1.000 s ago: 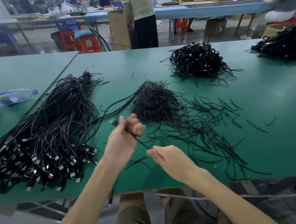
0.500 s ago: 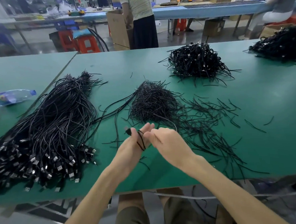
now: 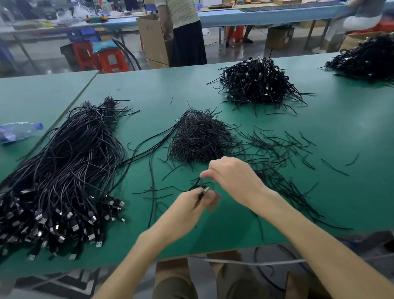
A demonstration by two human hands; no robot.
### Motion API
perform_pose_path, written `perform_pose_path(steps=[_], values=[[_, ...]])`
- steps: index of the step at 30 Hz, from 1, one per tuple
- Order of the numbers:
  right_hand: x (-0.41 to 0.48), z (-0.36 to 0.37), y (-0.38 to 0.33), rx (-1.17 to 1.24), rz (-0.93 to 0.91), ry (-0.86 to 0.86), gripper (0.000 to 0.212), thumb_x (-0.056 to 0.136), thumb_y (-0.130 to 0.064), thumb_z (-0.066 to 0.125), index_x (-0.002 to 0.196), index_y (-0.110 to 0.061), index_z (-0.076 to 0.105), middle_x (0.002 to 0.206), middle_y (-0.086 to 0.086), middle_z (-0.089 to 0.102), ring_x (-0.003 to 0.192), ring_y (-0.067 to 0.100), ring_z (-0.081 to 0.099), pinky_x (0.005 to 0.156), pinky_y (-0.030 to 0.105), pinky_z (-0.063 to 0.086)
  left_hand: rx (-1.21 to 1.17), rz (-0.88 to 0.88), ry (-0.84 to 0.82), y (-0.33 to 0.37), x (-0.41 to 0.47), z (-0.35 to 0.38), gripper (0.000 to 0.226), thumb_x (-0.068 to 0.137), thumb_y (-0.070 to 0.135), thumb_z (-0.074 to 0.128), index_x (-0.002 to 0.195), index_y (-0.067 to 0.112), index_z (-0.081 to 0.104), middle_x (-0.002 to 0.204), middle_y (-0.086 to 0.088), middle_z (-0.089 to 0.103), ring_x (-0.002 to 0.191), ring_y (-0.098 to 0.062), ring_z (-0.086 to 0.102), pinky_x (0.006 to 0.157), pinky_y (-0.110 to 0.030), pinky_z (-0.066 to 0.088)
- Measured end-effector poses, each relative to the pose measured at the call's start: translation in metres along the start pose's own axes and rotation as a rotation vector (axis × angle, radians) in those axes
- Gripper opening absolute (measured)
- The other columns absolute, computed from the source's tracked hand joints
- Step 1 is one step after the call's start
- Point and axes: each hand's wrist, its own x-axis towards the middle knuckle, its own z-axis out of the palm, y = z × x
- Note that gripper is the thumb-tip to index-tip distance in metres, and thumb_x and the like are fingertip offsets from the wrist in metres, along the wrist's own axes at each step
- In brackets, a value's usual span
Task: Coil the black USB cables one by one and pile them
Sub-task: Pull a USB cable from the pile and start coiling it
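My left hand (image 3: 196, 204) grips a partly coiled black USB cable (image 3: 200, 190) just above the green table (image 3: 332, 163); its metal plug shows between the fingers. My right hand (image 3: 234, 178) pinches the same cable from above, fingertips at the small loops. The cable's loose length (image 3: 150, 176) trails left and away over the table. A big bundle of uncoiled black cables (image 3: 60, 177) lies at my left, plugs toward me. A heap of coiled cables (image 3: 255, 82) sits at the far middle-right.
A mound of short black ties (image 3: 198, 137) lies ahead of my hands, with loose ties (image 3: 283, 157) scattered right. Another cable heap (image 3: 371, 60) is far right. A plastic bottle (image 3: 8, 133) lies far left. People work at blue benches behind.
My hands went from stretching the cable apart to meeting over it; small loops have formed in my left hand, and my right hand has risen above the left one.
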Motion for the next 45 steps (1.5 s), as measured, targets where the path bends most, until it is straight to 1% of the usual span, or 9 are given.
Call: perform_pose_path(steps=[3,8,11,13,18,24,28,36,45], values=[[-0.004,-0.003,-0.023,0.213,0.093,0.043,0.041,0.107,-0.039,0.043,0.068,-0.027,0.042,0.065,-0.014,0.041,0.069,0.018,0.044,0.067,0.04,0.042,-0.369,-0.088,0.097,-0.009,0.008,0.007,0.039,0.104,0.048,0.034,0.107,0.032,0.07,0.103,0.028,0.073,0.1,0.011,0.064,0.087,-0.006,0.044],[-0.023,0.011,-0.047,0.09,0.066,0.12,0.038,0.108,-0.031,0.045,0.081,-0.006,0.059,0.077,0.011,0.065,0.071,0.031,0.059,0.064,0.041,0.047,-1.293,-0.223,0.16,-0.01,0.021,-0.001,0.063,0.102,0.051,0.029,0.14,0.007,0.052,0.143,-0.006,0.06,0.128,-0.011,0.059,0.108,-0.031,0.04],[-0.03,0.027,-0.05,0.167,0.086,0.007,0.037,0.109,-0.032,0.042,0.087,-0.006,0.057,0.081,0.01,0.063,0.075,0.03,0.055,0.067,0.043,0.046,-1.634,-0.247,0.167,-0.003,0.021,-0.017,0.048,0.109,0.038,0.034,0.134,0.006,0.06,0.103,0.005,0.069,0.083,-0.006,0.065,0.079,-0.022,0.047],[-0.031,0.034,-0.047,0.246,0.144,-0.019,0.04,0.107,-0.038,0.043,0.087,-0.005,0.056,0.079,0.006,0.055,0.077,0.025,0.05,0.073,0.043,0.044,-1.761,-0.232,0.156,0.002,0.019,-0.024,0.034,0.108,0.031,0.04,0.113,0.011,0.068,0.075,0.01,0.047,0.055,-0.008,0.036,0.061,-0.023,0.037],[-0.031,0.038,-0.043,0.428,0.25,-0.014,0.038,0.099,-0.047,0.056,0.118,-0.014,0.053,0.095,-0.005,0.052,0.089,0.012,0.047,0.08,0.031,0.044,-1.727,-0.192,0.139,0.008,0.014,-0.028,0.038,0.107,0.03,0.041,0.078,0.018,0.062,0.063,0.011,0.025,0.048,-0.009,0.016,0.049,-0.024,0.025],[-0.033,0.04,-0.039,0.547,0.216,-0.134,0.074,0.096,-0.038,0.066,0.157,-0.024,0.026,0.118,-0.006,0.053,0.115,0.009,0.046,0.103,0.027,0.04,-1.65,-0.188,0.136,-0.003,0.011,-0.016,0.041,0.109,0.034,0.041,0.077,0.018,0.06,0.061,0.01,0.027,0.046,-0.009,0.02,0.047,-0.022,0.03],[-0.031,0.041,-0.04,0.627,0.24,-0.153,0.078,0.091,-0.04,0.072,0.155,-0.024,0.031,0.139,-0.005,0.049,0.118,0.005,0.044,0.107,0.024,0.037,-1.647,-0.174,0.182,-0.003,0.01,-0.004,0.034,0.107,0.035,0.043,0.085,0.014,0.059,0.066,0.008,0.036,0.05,-0.01,0.038,0.057,-0.025,0.049],[-0.026,0.034,-0.042,0.752,0.346,-0.021,0.031,0.092,-0.026,0.073,0.121,-0.022,0.062,0.102,-0.007,0.061,0.093,0.0,0.057,0.084,0.012,0.043,-1.532,-0.162,0.218,0.003,0.013,0.012,0.034,0.1,0.033,0.051,0.097,0.009,0.076,0.082,0.0,0.057,0.076,-0.015,0.058,0.08,-0.028,0.056],[-0.03,0.027,-0.026,0.924,0.412,0.006,0.021,0.083,-0.033,0.079,0.103,-0.026,0.077,0.081,-0.013,0.076,0.068,-0.001,0.066,0.063,0.016,0.049,-1.121,-0.043,-0.21,-0.006,0.004,-0.021,0.04,0.107,0.012,0.043,0.144,0.0,0.05,0.146,-0.023,0.051,0.136,-0.031,0.049,0.113,-0.037,0.041]])
